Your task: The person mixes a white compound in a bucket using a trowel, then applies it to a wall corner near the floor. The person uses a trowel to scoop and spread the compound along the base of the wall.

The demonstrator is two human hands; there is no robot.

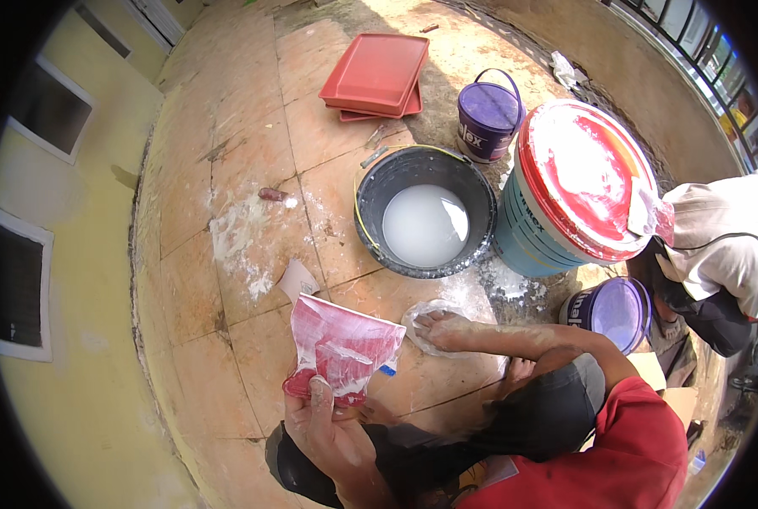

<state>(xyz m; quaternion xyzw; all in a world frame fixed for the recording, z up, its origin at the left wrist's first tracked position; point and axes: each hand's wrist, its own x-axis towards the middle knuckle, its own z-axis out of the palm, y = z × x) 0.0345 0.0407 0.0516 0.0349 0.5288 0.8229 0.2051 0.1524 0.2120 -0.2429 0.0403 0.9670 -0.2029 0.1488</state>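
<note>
Held up in my left hand point(321, 424) is a red plastic putty spreader point(345, 343), smeared white, its straight edge turned up and away from me; my thumb presses its near end. My right hand point(447, 330) reaches out over the tiles with its fingers stretched into a pale, round, plastic-looking thing point(426, 341) dusted with white. Its fingertips are partly hidden. Beyond that hand stands a black bucket point(370, 191) with milky white liquid point(426, 225) in it. A pale, flat piece point(298, 280) lies just past the spreader.
A big teal tub point(527, 225) with a smeared red lid stands right of the bucket, another spreader point(646, 208) on top. Purple pails point(487, 123) stand behind and nearer right. Red trays point(379, 72) lie at the back. A co-worker point(718, 246) is at far right, a yellow wall point(91, 237) left.
</note>
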